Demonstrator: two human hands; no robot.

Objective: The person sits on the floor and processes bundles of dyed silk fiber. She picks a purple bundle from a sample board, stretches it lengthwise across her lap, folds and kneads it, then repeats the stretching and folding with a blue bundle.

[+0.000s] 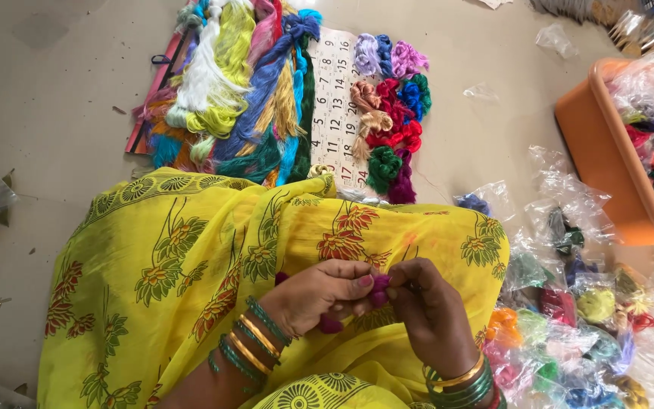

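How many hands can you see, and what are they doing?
2. The left hand and the right hand meet over the yellow cloth on the lap, pinching a small magenta thread bundle between their fingertips. No other hands show.

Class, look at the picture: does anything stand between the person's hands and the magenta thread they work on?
Nothing visible does. The left hand and right hand both pinch the magenta thread directly with their fingers, above the yellow cloth on the lap.

Floor clutter
Thread skeins (236,83) lie on a calendar (336,106); orange tub (607,151) right, bagged threads (577,326) beside it.
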